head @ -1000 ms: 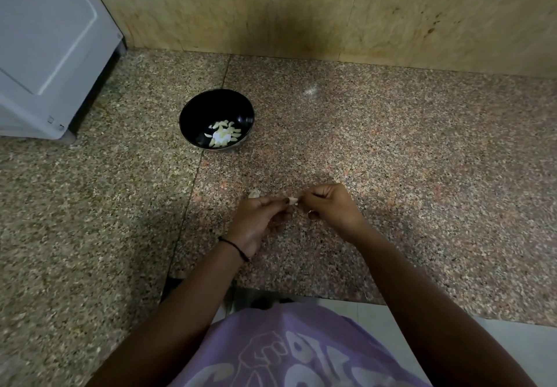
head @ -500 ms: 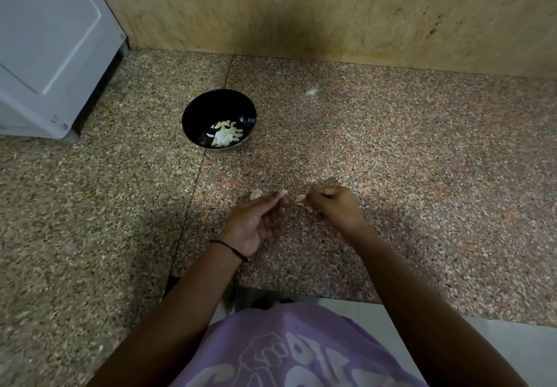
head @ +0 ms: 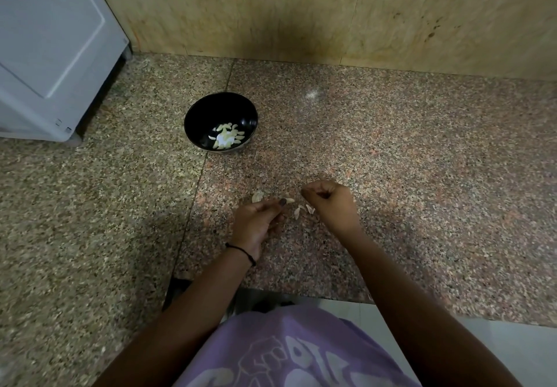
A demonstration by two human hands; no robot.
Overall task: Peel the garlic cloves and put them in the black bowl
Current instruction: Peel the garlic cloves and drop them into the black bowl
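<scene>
Purple shirt (head: 289, 353): nearest the camera at the bottom edge, with a pale print on it
Counter (head: 422, 175): speckled granite, with a thin seam running from the front edge up toward the bowl
Wristband (head: 241, 252): a thin black cord round the left wrist
Left hand (head: 256, 220): over the counter, thumb and forefinger pinched on a garlic clove, the other fingers loosely curled under
Garlic clove (head: 288, 200): pale, sticking out to the right from the left fingertips, well short of the bowl
Right hand (head: 330, 204): just right of the clove and apart from it, fingers curled into a loose fist; whether they grip anything cannot be told
Peel scraps (head: 303, 210): two pale slivers between the hands, close under the right one; lying or falling, cannot tell
Pale piece (head: 257, 196): on the counter just beyond the left hand; clove or peel, cannot tell
Black bowl (head: 211, 112): upright on the counter, beyond the hands and a little to the left
Peeled cloves (head: 227, 137): a small heap in the bottom of the bowl
Appliance (head: 51, 45): pale grey, far left, its corner resting on the counter
Wall (head: 301, 9): beige stone, behind the counter, darker above the bowl
</scene>
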